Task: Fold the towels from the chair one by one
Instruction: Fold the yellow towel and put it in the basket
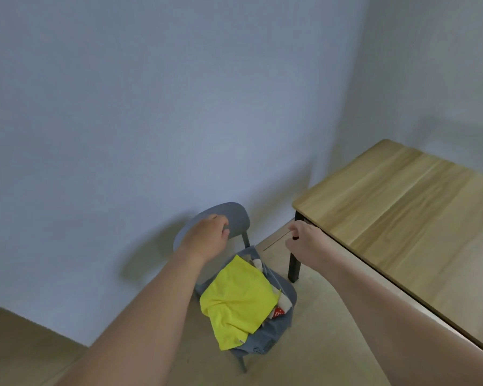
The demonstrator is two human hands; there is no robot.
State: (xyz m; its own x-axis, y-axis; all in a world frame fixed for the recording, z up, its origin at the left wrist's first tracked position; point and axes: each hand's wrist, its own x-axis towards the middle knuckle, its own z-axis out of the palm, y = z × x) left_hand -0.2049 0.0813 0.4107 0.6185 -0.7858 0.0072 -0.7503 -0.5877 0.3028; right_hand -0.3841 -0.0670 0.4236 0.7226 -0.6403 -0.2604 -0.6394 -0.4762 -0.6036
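On the grey chair (pixel 221 218), which looks like smooth matt plastic, lies a soft yellow cloth towel (pixel 240 299). Right of the chair, the table (pixel 402 207) has a light wood-grain top with slight sheen.

You have one grey chair (pixel 236 218) holding one yellow towel (pixel 239 299) atop a few others, count unclear; one wooden table (pixel 402 218) right of the chair; two hands.

The towels (pixel 239 298) on the chair (pixel 285 316) lie uncovered below my arms, open from above. The chair's backrest (pixel 239 215) rises beyond them, and the table (pixel 402 213) with its black leg (pixel 294 264) hems in my right side.
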